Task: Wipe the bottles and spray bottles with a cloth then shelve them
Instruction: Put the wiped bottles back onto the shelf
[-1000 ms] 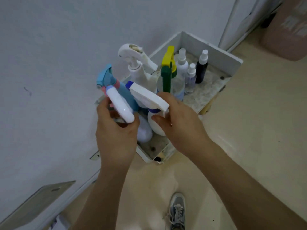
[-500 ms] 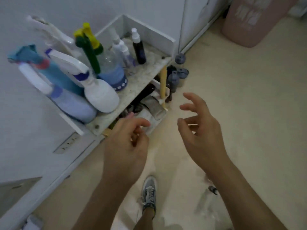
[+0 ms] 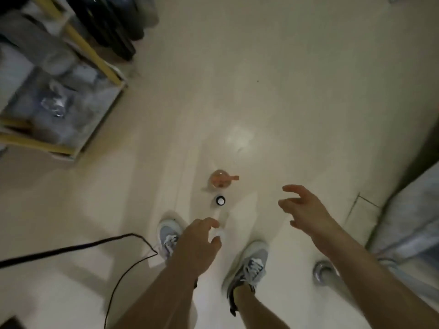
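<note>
Head view, straight down at a pale glossy floor (image 3: 285,91).

- Spray bottle (image 3: 221,180): stands on the floor ahead of the feet, seen from the top. Orange-pink, nozzle pointing right. How full it is cannot be told from this angle.
- Small bottle (image 3: 220,200): just beside the spray bottle, on the side nearer the person. It is upright, with a white top ringed in black. The body shows only faintly and looks clear; contents cannot be told.
- Both bottles are on the floor, well apart from the shelf (image 3: 95,51). Any labels are too small and blurred to read.
- The shelf is at upper left, with yellow rails. The lower tier holds grey and bluish shapes and something shiny and crinkled, all too blurred to name. Dark bags (image 3: 111,24) sit above and beside it.
- Left hand (image 3: 198,243): held out over the floor, fingers loosely curled, holding nothing. Its fingertips are near the small bottle and not touching it.
- Right hand (image 3: 307,211): fingers spread apart and slightly bent, empty, to the right of both bottles.
- Two grey-blue shoes (image 3: 251,264) are below the hands.
- A black cable (image 3: 71,246) runs across the floor on the left.
- A metal pipe (image 3: 320,271) is at lower right, and grey-blue fabric (image 3: 408,222) lies along the right edge.
</note>
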